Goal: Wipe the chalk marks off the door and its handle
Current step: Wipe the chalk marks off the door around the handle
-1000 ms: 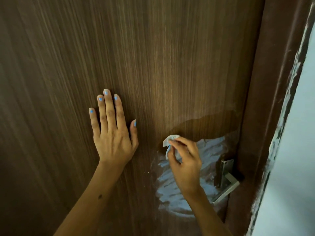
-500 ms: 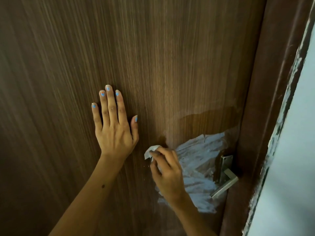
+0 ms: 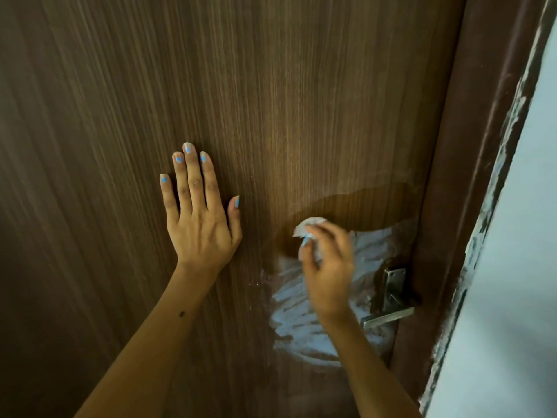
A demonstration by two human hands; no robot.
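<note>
Brown wood-grain door (image 3: pixel 301 101) fills your view. Your left hand (image 3: pixel 200 227) lies flat against it, fingers together, thumb out. Further right, your right hand (image 3: pixel 328 267) pinches a white wad (image 3: pixel 307 229) against the door, over the white chalk (image 3: pixel 298 321). Rightmost, just beside the chalk, sits the metal handle (image 3: pixel 388 316).

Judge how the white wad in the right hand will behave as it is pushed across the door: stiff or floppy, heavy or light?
The white wad is crumpled and pinched in the right hand, so it is probably soft, conforming to the door rather than scraping. It looks light for its size. The darker band above the chalk marks suggests it is damp, so it may drag or shred.
</note>
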